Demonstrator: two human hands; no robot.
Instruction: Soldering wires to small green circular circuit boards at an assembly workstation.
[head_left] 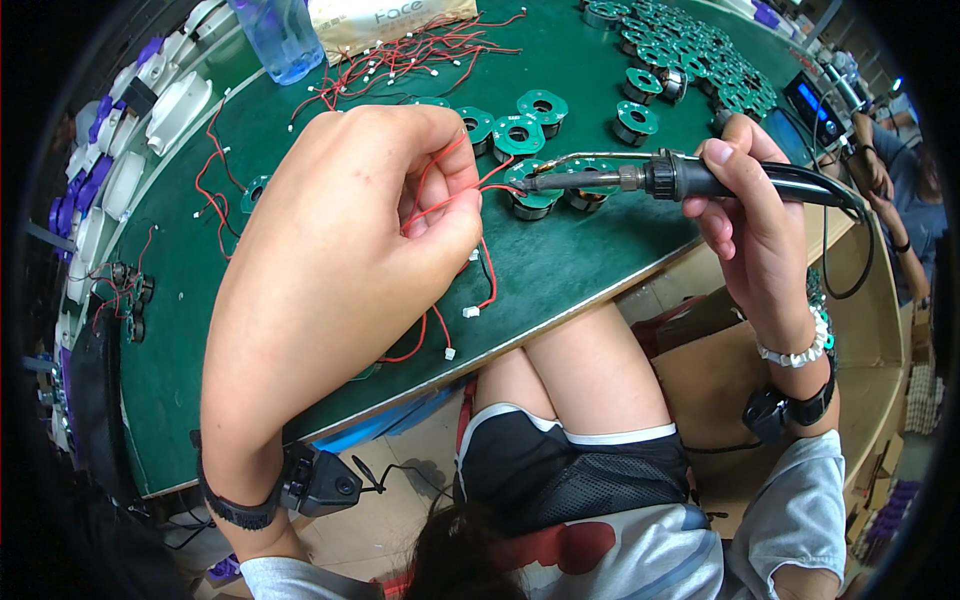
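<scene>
My left hand [345, 190] is closed in a pinch on thin red wires [490, 185], whose ends reach toward a small motor stator [533, 203] with a green circuit board on top. In my right hand [755, 200] is a soldering iron [680, 178] with a black handle and a thin metal tube alongside it. Its tip lies at the left side of that board, by the wire end; whether they touch I cannot tell. Right beside it sits another stator [590, 198], partly under the iron. White connectors [472, 312] hang from wires below my left hand.
Several stators [518, 135] stand just beyond the iron, and a large cluster [715, 65] covers the far right. A pile of red wires [400, 60], a blue bottle [280, 45] and a packet [390, 22] lie at the back. The soldering station [815, 105] and another person [915, 200] are at right.
</scene>
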